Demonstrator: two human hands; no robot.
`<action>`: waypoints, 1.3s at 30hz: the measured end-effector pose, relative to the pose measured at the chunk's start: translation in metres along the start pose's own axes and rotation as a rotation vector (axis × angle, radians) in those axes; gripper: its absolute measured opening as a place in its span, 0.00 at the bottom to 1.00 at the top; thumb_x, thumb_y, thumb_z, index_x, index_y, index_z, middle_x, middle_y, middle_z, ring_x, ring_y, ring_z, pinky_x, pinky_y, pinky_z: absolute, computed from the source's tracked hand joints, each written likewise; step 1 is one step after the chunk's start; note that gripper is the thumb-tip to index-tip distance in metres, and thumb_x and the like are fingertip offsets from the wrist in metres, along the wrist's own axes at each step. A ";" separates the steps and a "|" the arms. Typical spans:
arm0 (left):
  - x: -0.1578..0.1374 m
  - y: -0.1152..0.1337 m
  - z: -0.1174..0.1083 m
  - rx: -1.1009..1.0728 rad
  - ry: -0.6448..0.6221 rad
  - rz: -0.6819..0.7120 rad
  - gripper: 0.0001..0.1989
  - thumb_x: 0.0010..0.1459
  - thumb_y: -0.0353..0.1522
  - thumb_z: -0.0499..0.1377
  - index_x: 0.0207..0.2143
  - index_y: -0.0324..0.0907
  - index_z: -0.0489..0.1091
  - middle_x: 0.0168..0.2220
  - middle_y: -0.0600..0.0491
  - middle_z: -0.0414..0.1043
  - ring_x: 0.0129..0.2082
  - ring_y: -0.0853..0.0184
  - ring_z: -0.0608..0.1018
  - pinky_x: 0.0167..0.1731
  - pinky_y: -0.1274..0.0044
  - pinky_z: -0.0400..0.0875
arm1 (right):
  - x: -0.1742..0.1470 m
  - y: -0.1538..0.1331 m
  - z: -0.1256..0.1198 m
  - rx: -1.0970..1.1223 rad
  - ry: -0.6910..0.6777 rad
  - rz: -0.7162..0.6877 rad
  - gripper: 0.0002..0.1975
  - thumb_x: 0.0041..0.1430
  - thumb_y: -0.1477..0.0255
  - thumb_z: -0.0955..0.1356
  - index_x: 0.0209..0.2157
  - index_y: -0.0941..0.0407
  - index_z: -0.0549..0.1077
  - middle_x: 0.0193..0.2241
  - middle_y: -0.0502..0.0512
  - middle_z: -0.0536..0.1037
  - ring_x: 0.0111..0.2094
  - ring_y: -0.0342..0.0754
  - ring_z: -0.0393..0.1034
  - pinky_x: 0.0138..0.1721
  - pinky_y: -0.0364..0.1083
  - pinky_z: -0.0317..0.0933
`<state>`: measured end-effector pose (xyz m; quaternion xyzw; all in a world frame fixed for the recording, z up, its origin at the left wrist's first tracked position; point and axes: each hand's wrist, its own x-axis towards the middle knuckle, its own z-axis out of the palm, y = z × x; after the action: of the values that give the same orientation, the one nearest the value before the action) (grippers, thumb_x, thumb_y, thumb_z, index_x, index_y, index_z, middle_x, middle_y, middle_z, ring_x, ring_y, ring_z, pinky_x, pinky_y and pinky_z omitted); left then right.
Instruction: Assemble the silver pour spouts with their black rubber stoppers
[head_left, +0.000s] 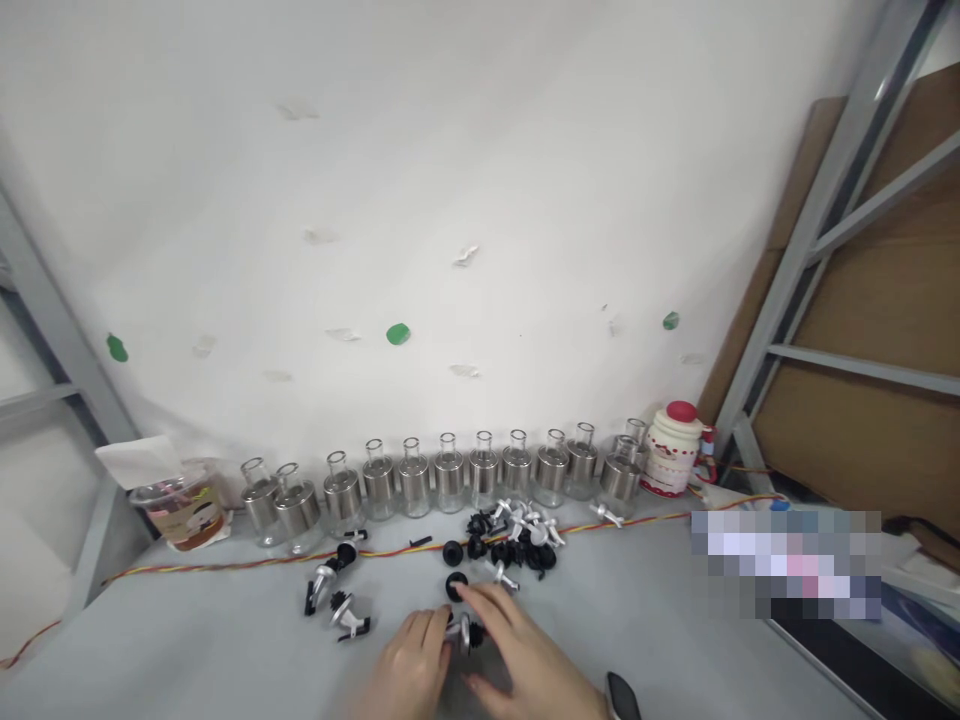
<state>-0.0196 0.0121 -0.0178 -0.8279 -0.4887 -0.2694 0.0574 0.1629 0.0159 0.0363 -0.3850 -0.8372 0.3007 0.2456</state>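
Grey surface (255,655), one silver-and-black piece (465,634) between two hands

At the lower centre of the frame, the fingers of the left hand (412,655) gripped the piece's left end. The right hand (529,655) curved around its black end, thumb below; whether those fingers pressed on it could not be told. The piece lay on its side, long axis roughly level across the frame, black ribbed end pointing right.

Just above sat a black ring (456,586). Lower left of centre, three joined pieces (349,614) looked finished. Right of centre, a heap of loose parts (536,535), black and silver-white, appeared left to handle. Behind, open-necked bottles (414,480) stood in a row before the white wall (525,180).
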 end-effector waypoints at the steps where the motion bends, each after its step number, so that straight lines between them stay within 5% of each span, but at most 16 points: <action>1: 0.000 0.000 0.000 -0.031 0.000 -0.017 0.18 0.47 0.20 0.48 0.41 0.39 0.65 0.33 0.49 0.73 0.32 0.64 0.75 0.32 0.75 0.71 | 0.001 0.001 0.002 -0.070 -0.043 -0.003 0.38 0.41 0.79 0.65 0.56 0.55 0.51 0.53 0.58 0.57 0.52 0.51 0.53 0.52 0.46 0.49; 6: 0.002 0.011 0.001 -0.348 -0.045 -0.210 0.18 0.47 0.22 0.49 0.41 0.39 0.66 0.35 0.47 0.72 0.35 0.64 0.74 0.36 0.74 0.70 | 0.002 0.006 0.015 -0.316 -0.109 -0.003 0.36 0.43 0.81 0.62 0.57 0.55 0.50 0.49 0.59 0.64 0.48 0.55 0.57 0.50 0.51 0.50; 12: 0.013 0.029 -0.011 -0.650 -0.083 -0.453 0.11 0.49 0.30 0.51 0.37 0.39 0.65 0.33 0.49 0.71 0.27 0.67 0.73 0.23 0.79 0.67 | -0.002 0.005 0.013 -0.271 -0.023 0.056 0.29 0.46 0.82 0.60 0.52 0.58 0.59 0.45 0.58 0.67 0.45 0.52 0.59 0.49 0.47 0.51; 19: 0.015 0.031 -0.019 -0.511 -0.047 -0.441 0.13 0.54 0.40 0.48 0.21 0.43 0.58 0.21 0.57 0.61 0.22 0.69 0.66 0.25 0.78 0.61 | -0.002 0.008 0.013 -0.226 0.038 0.044 0.18 0.46 0.80 0.62 0.42 0.55 0.67 0.39 0.54 0.69 0.41 0.49 0.61 0.45 0.45 0.52; 29: 0.017 0.032 -0.013 -1.127 -0.099 -0.634 0.20 0.49 0.49 0.50 0.20 0.43 0.52 0.15 0.65 0.46 0.14 0.76 0.53 0.15 0.83 0.49 | 0.000 -0.001 0.011 -0.293 0.085 0.058 0.09 0.49 0.75 0.65 0.36 0.54 0.69 0.34 0.52 0.71 0.37 0.48 0.62 0.41 0.47 0.49; 39: 0.019 0.038 -0.027 -0.985 0.004 -0.616 0.19 0.52 0.47 0.49 0.19 0.43 0.53 0.15 0.63 0.47 0.16 0.74 0.55 0.18 0.82 0.51 | 0.001 0.000 0.002 -0.375 0.282 0.155 0.09 0.50 0.79 0.64 0.34 0.55 0.70 0.33 0.54 0.71 0.36 0.51 0.62 0.39 0.48 0.50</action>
<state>0.0086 -0.0027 0.0209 -0.5762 -0.5239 -0.4709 -0.4145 0.1615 0.0159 0.0354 -0.5249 -0.8039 0.1014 0.2605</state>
